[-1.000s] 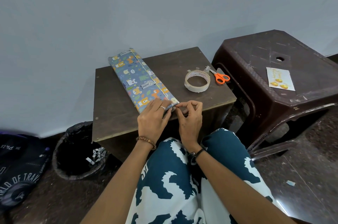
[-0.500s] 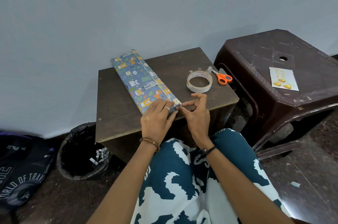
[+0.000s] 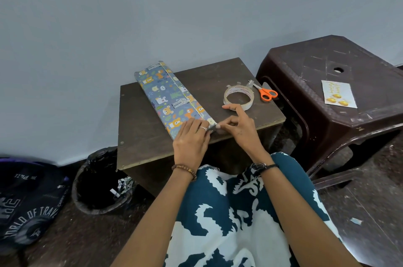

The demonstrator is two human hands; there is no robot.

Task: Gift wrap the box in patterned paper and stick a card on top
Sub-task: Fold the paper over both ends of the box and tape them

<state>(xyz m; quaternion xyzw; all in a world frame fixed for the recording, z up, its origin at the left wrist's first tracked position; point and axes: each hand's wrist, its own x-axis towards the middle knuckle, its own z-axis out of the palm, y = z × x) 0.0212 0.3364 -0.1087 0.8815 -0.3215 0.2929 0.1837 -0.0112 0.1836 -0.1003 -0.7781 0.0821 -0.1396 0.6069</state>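
Observation:
A long flat box (image 3: 169, 97) wrapped in blue paper with cartoon animals lies diagonally on the small brown table (image 3: 218, 79). My left hand (image 3: 191, 140) lies flat over the box's near end, fingers pressing the paper down. My right hand (image 3: 237, 125) is at the same near corner, thumb and a finger pinching the folded paper end, index finger stretched out toward the tape. A white card (image 3: 338, 94) with gold shapes lies on the dark plastic stool (image 3: 305, 64) to the right.
A roll of clear tape (image 3: 239, 97) and orange-handled scissors (image 3: 266, 92) lie at the table's right side. A black-lined bin (image 3: 102, 181) with paper scraps stands on the floor at left, beside a dark bag (image 3: 28, 199). A wall is right behind the table.
My right hand has opened out from a tight pinch, its index finger now stretched toward the tape roll. My left hand stays pressed on the box's near end.

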